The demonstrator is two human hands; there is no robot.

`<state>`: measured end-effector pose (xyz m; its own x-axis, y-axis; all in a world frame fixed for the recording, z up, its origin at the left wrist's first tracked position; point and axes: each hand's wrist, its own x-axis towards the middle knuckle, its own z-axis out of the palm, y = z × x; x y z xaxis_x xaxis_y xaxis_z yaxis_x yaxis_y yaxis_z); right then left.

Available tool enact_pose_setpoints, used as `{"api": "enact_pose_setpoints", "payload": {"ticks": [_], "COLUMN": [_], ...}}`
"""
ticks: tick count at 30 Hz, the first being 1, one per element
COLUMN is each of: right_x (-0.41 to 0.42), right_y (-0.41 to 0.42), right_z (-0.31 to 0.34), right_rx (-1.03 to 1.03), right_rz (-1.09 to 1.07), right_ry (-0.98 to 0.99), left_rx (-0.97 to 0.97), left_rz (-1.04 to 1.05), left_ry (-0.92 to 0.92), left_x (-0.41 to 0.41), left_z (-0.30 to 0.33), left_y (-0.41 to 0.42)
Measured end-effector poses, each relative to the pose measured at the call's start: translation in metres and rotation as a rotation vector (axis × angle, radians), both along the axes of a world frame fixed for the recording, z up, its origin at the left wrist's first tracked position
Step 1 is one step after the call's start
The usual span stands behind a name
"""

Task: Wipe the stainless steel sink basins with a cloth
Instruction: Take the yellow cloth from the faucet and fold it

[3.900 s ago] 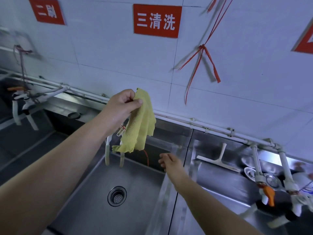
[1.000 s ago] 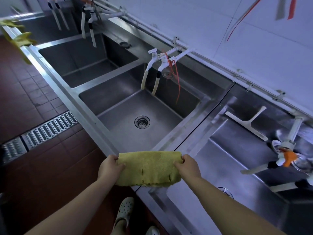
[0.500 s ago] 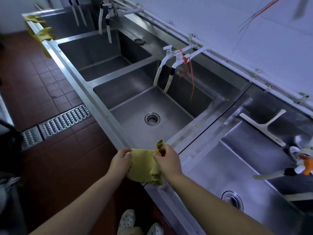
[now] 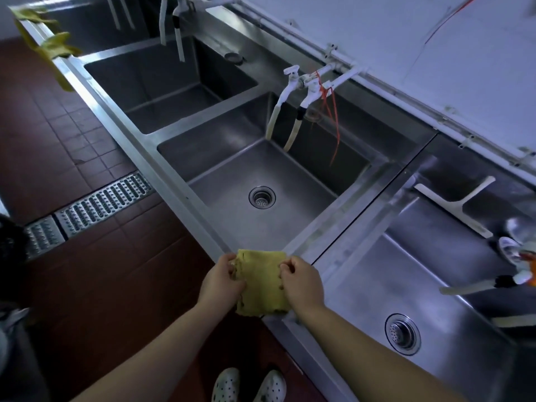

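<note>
Commercial kitchen washing-up area. Evidence: row of deep stainless steel sink basins [image 4: 261, 181] in one long unit; wall-mounted white taps [image 4: 301, 85] fed by exposed pipes [image 4: 377, 79]; white tiled wall [image 4: 420, 33]; red-brown floor tiles [image 4: 58, 132] with metal drain grate [image 4: 101, 203]; yellow gloves [image 4: 55, 47] draped on the rim.

Both hands hold a folded yellow cloth [image 4: 262, 281] over the counter's front rim [image 4: 185, 198]: left hand [image 4: 222, 281] pinches its left edge, right hand [image 4: 303, 282] its right edge. Middle basin [image 4: 232, 158] beyond, drain strainer [image 4: 262, 197] in floor, two white taps [image 4: 301, 82] above. White squeegee [image 4: 455, 206] in right basin [image 4: 435, 285].
</note>
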<state>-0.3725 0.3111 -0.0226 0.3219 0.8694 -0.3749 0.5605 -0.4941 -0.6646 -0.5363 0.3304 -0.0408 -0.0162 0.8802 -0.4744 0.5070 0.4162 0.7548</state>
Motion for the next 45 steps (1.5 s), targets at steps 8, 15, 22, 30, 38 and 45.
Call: {"api": "enact_pose_setpoints", "payload": {"ticks": [8, 15, 22, 30, 38, 45], "right_x": [0.034, 0.077, 0.173, 0.33, 0.516, 0.64], "right_y": [-0.039, -0.094, -0.175, -0.28, -0.361, -0.365], "right_z": [0.019, 0.042, 0.064, 0.049, 0.03, -0.006], "right_rx": [-0.039, 0.03, 0.223, 0.236, 0.155, 0.146], "right_rz": [-0.354, -0.637, -1.108, -1.207, -1.001, -0.965], "right_ry": [0.244, 0.453, 0.911, 0.767, 0.128, -0.094], "left_rx": [0.044, 0.066, -0.052, -0.123, -0.027, 0.076], "left_rz": [-0.244, -0.519, -0.757, -0.769, -0.952, -0.95], "left_ry": [-0.201, -0.366, -0.578, -0.425, -0.335, -0.291], "left_x": [0.037, 0.122, 0.227, 0.376, 0.569, 0.697], "left_z": [0.062, 0.099, 0.115, 0.079, 0.045, 0.001], "left_y": [0.013, -0.011, -0.072, -0.15, -0.23, -0.239]}}
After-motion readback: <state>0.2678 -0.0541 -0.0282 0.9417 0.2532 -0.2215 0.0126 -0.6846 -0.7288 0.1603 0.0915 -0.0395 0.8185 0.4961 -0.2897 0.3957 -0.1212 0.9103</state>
